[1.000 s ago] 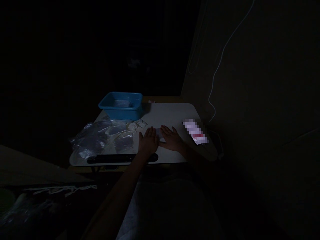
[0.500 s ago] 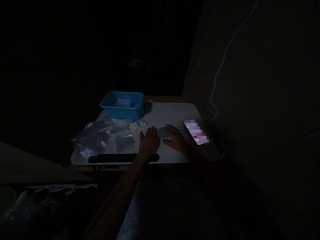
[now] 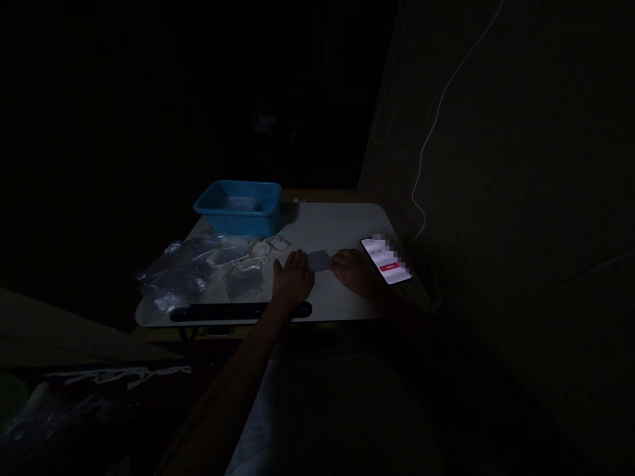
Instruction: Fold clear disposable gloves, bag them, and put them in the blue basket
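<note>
A small, thin plastic bag (image 3: pixel 319 260) lies flat on the white table (image 3: pixel 342 221) between my hands. My left hand (image 3: pixel 292 277) is palm down with fingers stretched out, at the bag's left edge. At its right edge, my right hand (image 3: pixel 353 271) has its fingers drawn together and closed on the bag. Left of my left hand lie a flat clear bag (image 3: pixel 243 277) and small white packets (image 3: pixel 270 245). The dim light hides finer detail.
A blue basin (image 3: pixel 270 225) with plastic pieces inside stands at the table's back left. Crumpled clear plastic (image 3: pixel 171 274) covers the left side. A lit phone (image 3: pixel 387 261) lies at the right. A black strip (image 3: pixel 218 311) runs along the front edge. A white cable (image 3: pixel 421 158) hangs at right.
My right hand's fingers were spread over the bag's right part; now they are drawn together at its right edge. My left hand stays flat. The view has shifted slightly.
</note>
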